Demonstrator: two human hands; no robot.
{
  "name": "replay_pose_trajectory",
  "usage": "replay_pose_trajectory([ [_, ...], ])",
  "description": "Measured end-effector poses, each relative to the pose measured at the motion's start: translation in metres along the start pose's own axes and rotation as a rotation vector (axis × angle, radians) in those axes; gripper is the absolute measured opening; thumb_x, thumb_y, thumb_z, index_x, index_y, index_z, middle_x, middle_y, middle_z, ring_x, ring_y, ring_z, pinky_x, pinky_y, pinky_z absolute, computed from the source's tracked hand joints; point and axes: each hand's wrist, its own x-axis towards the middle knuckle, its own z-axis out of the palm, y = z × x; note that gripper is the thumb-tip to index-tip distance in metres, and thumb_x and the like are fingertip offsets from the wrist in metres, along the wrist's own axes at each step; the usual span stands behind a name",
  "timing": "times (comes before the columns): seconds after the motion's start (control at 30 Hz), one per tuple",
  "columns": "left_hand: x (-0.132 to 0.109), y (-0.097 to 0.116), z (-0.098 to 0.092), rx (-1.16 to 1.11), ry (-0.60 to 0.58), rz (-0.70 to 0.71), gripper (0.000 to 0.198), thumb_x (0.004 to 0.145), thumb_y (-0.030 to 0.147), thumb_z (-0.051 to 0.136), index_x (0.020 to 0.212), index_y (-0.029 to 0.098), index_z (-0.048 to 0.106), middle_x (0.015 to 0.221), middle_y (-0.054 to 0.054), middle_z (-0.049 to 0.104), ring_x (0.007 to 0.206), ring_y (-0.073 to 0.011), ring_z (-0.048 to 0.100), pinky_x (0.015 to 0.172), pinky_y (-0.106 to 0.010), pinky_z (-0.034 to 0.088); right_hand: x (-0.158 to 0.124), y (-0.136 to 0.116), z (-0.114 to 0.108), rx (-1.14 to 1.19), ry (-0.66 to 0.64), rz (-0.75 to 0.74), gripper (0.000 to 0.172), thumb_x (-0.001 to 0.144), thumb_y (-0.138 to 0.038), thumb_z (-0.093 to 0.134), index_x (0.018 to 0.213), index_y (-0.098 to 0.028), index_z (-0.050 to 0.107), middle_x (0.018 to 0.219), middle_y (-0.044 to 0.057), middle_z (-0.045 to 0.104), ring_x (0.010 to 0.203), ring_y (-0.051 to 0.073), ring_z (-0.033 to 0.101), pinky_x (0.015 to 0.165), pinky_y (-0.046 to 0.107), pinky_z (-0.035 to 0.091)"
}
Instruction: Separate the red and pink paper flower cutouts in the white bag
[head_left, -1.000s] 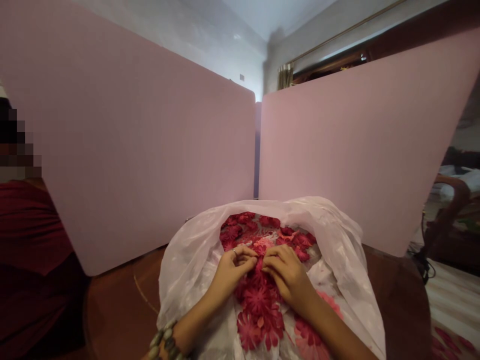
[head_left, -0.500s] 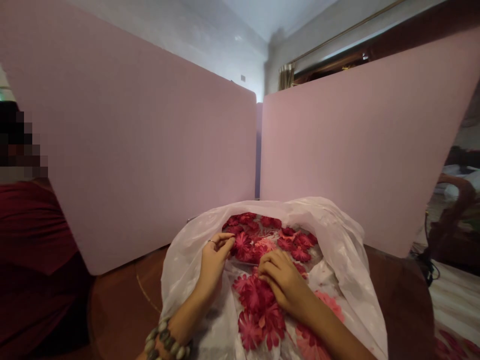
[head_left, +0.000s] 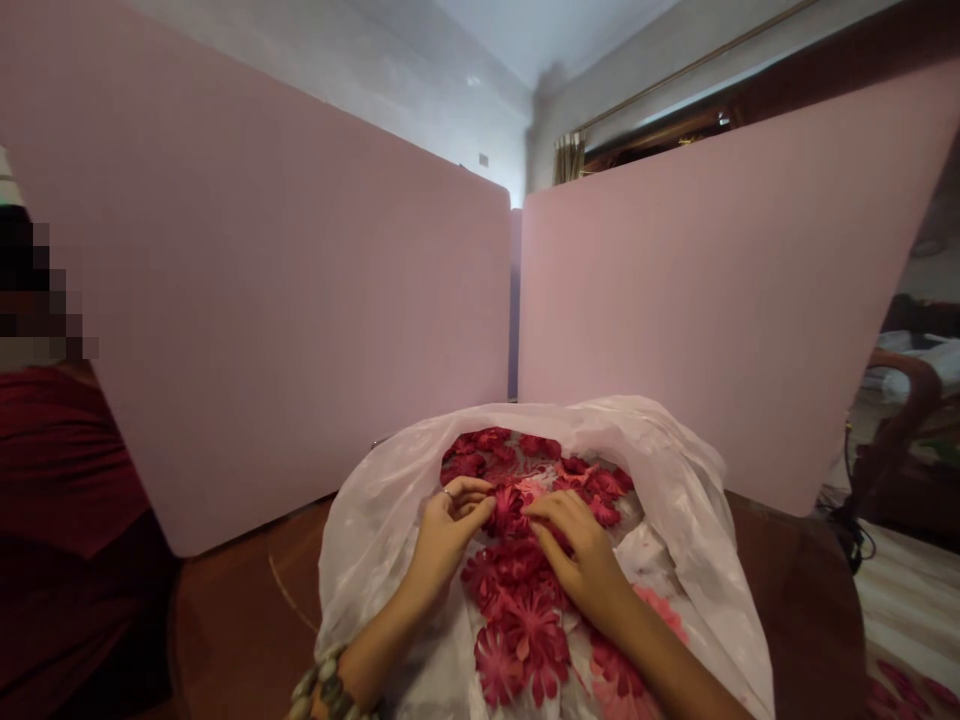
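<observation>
Crimson flower cut-outs [head_left: 517, 610] lay heaped inside a white translucent plastic bag [head_left: 679, 500], its mouth folded back around them; their exact material could not be told. The left hand [head_left: 448, 540] was curled, its fingers drawn together, and its fingertips [head_left: 481, 497] met the edge of one dark red flower [head_left: 507, 510] near the middle of the heap. Whether they were pinching that flower could not be told. The right hand [head_left: 577, 555] lay just beside the same flower on its other side, fingers nearly straight and close together, pressed onto the pile with nothing closed in them. The dark red flower sat between the two hands. More flowers, some of them paler pink, spread below both hands and toward the far edge of the bag's opening. A ring [head_left: 448, 493] circled a finger of the left hand, and a beaded bracelet [head_left: 326, 685] wrapped the left wrist. The bag rested on a reddish-brown wooden table [head_left: 787, 590], with two pink partition panels [head_left: 262, 300] standing beyond it. At far left was a person in a dark red garment [head_left: 60, 470], the head pixelated.
</observation>
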Motion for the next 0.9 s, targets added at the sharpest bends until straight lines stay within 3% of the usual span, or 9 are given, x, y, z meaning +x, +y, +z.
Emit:
replay_pose_trajectory([
  [0.3, -0.007, -0.011, 0.008, -0.059, -0.209, -0.066, 0.024, 0.058, 0.029, 0.077, 0.072, 0.016, 0.063, 0.067, -0.001, 0.064, 0.063, -0.0137, 0.058, 0.063, -0.025, 0.045, -0.001, -0.003, 0.000, -0.050, 0.008, -0.059, 0.023, 0.090, -0.022, 0.052, 0.108, -0.022, 0.066, 0.076, 0.004, 0.059, 0.074, 0.019, 0.054, 0.068, 0.033, 0.047],
  [0.57, -0.006, -0.012, 0.007, -0.123, -0.197, -0.159, 0.025, 0.054, 0.025, 0.078, 0.071, 0.014, 0.064, 0.061, 0.001, 0.063, 0.058, -0.0113, 0.056, 0.059, -0.022, 0.041, -0.002, -0.005, 0.001, -0.100, 0.026, -0.308, 0.030, 0.091, -0.014, 0.047, 0.115, -0.024, 0.063, 0.082, 0.005, 0.061, 0.074, 0.017, 0.053, 0.065, 0.031, 0.046],
  [0.9, -0.010, -0.011, 0.010, -0.156, -0.200, -0.203, 0.028, 0.053, 0.028, 0.081, 0.071, 0.014, 0.064, 0.057, 0.002, 0.063, 0.053, -0.0098, 0.055, 0.056, -0.021, 0.039, 0.002, -0.011, -0.007, -0.171, 0.043, -0.356, 0.018, 0.091, -0.016, 0.048, 0.093, -0.019, 0.066, 0.081, 0.005, 0.065, 0.072, 0.017, 0.054, 0.063, 0.030, 0.041],
])
